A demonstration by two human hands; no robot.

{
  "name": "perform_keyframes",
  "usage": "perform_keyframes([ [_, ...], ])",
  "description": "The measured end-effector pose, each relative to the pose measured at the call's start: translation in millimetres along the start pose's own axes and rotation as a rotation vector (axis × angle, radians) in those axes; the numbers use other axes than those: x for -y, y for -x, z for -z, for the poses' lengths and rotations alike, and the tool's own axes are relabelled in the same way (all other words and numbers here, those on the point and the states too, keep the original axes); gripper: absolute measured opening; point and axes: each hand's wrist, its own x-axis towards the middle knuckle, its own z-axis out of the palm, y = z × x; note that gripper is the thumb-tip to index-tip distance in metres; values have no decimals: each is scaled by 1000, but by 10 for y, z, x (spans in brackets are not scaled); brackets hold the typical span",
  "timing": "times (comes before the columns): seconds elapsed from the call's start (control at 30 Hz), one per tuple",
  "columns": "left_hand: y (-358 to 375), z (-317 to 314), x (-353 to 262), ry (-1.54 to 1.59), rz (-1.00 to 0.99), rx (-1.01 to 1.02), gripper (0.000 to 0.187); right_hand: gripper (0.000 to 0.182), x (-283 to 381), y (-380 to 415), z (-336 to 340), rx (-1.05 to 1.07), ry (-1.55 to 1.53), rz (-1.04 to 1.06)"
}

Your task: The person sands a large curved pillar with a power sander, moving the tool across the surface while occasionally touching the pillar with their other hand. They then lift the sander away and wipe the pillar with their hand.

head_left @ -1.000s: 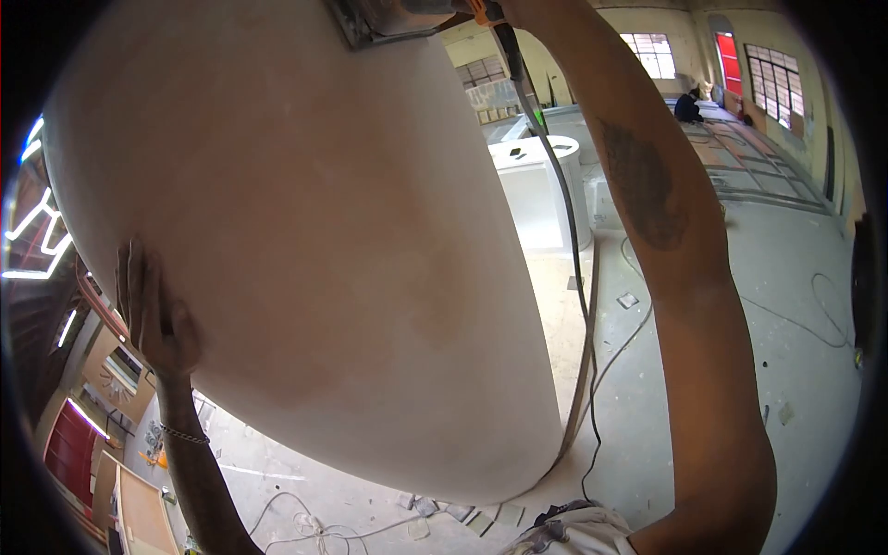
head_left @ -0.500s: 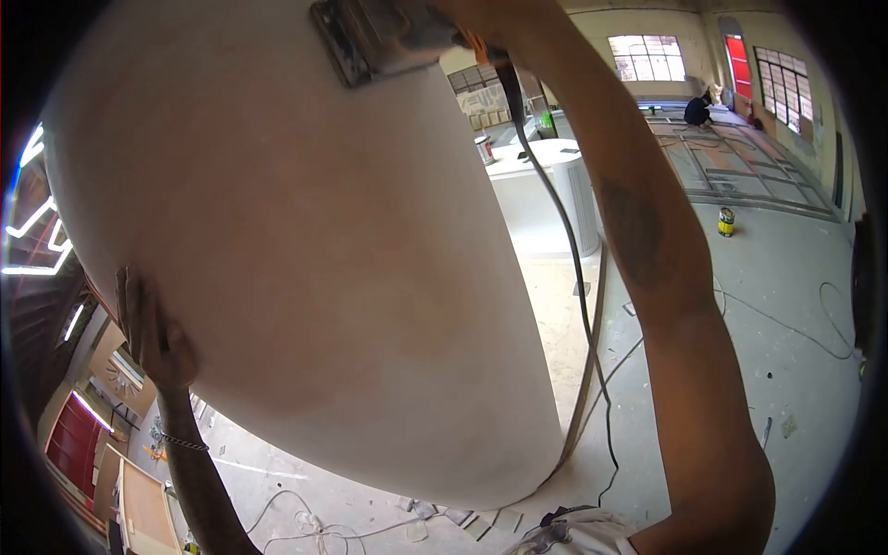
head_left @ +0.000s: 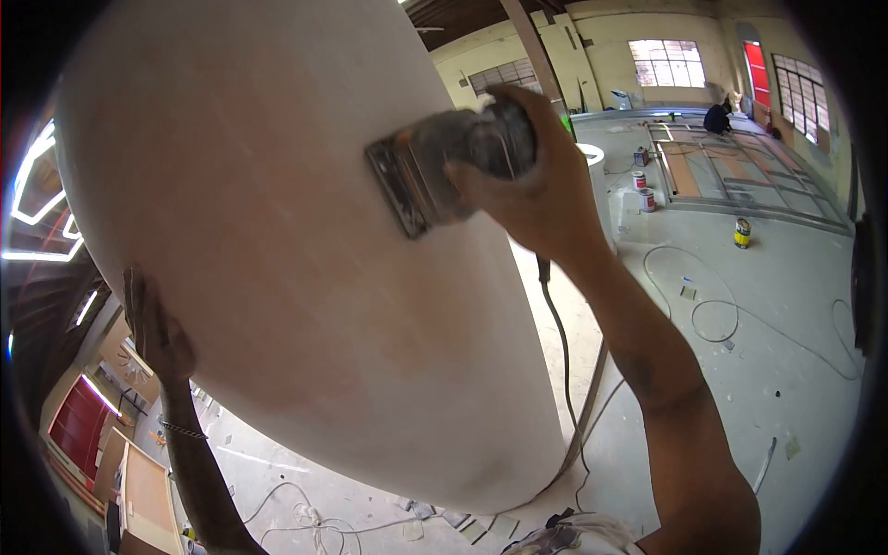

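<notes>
A large white curved shape (head_left: 305, 305) with faint brownish patches fills the middle of the head view. My right hand (head_left: 546, 199) is closed around an orange-and-black electric sander (head_left: 439, 171) dusted with grey. Its flat pad faces the white surface and appears to touch it. A black power cord (head_left: 562, 342) hangs from the sander toward the floor. At the lower left edge of the shape, my left hand (head_left: 157, 328) lies flat against it, fingers stretched out and holding nothing.
On the grey floor at right lie loose cables (head_left: 717, 319) and a yellow can (head_left: 743, 233). Paint cans (head_left: 647, 200) stand near a metal frame (head_left: 758, 190), where another person (head_left: 718, 117) crouches. Scraps of sandpaper-like squares (head_left: 472, 529) lie below the shape.
My right hand has brought the sander down the white surface, from the top edge toward the middle of the view. My left hand stays in place. The view has shifted slightly.
</notes>
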Motion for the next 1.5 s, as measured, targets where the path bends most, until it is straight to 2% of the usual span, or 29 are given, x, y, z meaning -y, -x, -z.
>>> perform_keyframes([
  [0.07, -25, -5, -14, 20, 2, -8, 59, 68, 47, -350, -45, -56, 42, 143],
  [0.1, -12, -12, -4, 17, 8, -8, 59, 69, 193, -527, -32, 31, -108, -13],
  [0.17, 21, -13, 13, 13, 16, -1, 59, 78, 577, -830, 103, 93, -48, -90],
  [0.27, 9, -9, 41, 27, -22, -9, 60, 81, 903, -1207, 189, 156, -14, -154],
  [0.53, -21, 20, -6, 13, 13, 10, 59, 79, 856, -1422, 145, 134, -63, -110],
  [0.77, -46, 12, -49, -2, 16, -2, 56, 78, 620, -1241, 132, 103, -86, -19],
  [0.97, 4, -35, 57, -6, -16, -16, 56, 75, 939, -1462, 163, 150, -38, -146],
  [1.07, -42, -5, -11, -5, -13, -20, 58, 74, 836, -1485, 148, 140, -44, -107],
  [1.3, -62, -19, 10, -13, -9, -15, 56, 72, 748, -945, 182, 244, -142, -199],
  [1.37, -78, -22, 2, 4, -12, -20, 55, 71, 532, -720, 108, 228, -173, -173],
  [1.5, -75, -28, 14, -5, 19, -13, 55, 70, 54, -66, -15, 60, -96, -59],
])
